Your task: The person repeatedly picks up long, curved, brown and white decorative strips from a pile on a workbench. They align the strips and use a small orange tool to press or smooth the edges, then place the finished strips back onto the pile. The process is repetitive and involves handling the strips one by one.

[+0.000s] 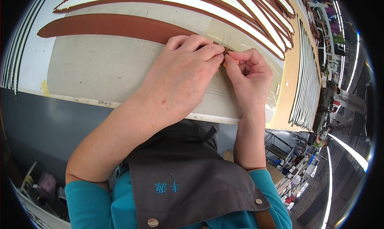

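Observation:
A long brown strip [108,25], smooth like leather and rounded at its far left end, lies curved across the grey work mat [100,65]. My left hand [184,65] is closed over the strip's right part, fingers bent and pressed together on it. Beside it, my right hand [250,71] pinches at the strip's right end with thumb and forefinger. A small bit of orange shows between those fingertips; what it is, I cannot make out. The fingertips of both hands almost meet, and they hide the strip's end.
Several brown strips with white middles and notched ends [168,0] lie at the back. Thin dark-and-white strips stand in rows at the right [306,77] and far left [20,41]. The table's front edge [204,118] runs close to my apron [184,181]. Shelves and lights are beyond.

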The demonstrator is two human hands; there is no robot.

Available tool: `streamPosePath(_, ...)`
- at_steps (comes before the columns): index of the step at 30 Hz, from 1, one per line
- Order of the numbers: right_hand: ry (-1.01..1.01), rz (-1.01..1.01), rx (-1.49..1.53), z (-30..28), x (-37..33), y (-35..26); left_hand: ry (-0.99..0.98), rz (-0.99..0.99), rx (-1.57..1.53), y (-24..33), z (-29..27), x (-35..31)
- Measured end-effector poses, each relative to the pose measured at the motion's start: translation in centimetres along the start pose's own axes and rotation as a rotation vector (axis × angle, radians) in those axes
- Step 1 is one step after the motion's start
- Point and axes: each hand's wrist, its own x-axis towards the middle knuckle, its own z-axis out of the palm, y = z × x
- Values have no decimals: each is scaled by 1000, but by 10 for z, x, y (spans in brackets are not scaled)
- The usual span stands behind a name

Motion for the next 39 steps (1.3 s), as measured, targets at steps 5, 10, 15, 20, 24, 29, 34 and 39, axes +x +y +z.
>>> streamPosePath(5, 14, -10, 17, 0, -1, 3, -6, 7, 17, 0, 1, -1)
streamPosePath(10, -19, 27, -2, -1, -1, 2, 0, 3, 8, 0, 1, -1)
streamPosePath(15, 75, 46, 198, -33, -3, 7, -21, 15, 22, -1, 0, 0)
streamPosePath(20, 349, 95, -21, -137, -21, 61, -49, 11, 27, 0, -2, 0)
streamPosePath(24, 424, 110, -465, -216, -47, 130, -96, 41, 105, 5, -3, 4)
streamPosePath(29, 451, 205, -304, -206, -50, 99, -139, 66, 311, 18, -2, 18)
streamPosePath(34, 64, -316, -404, -115, -12, 54, -151, -16, 372, 26, 14, 23)
streamPosePath(39, -71, -302, -479, -94, 12, 32, -100, 6, 349, 25, 16, 21)
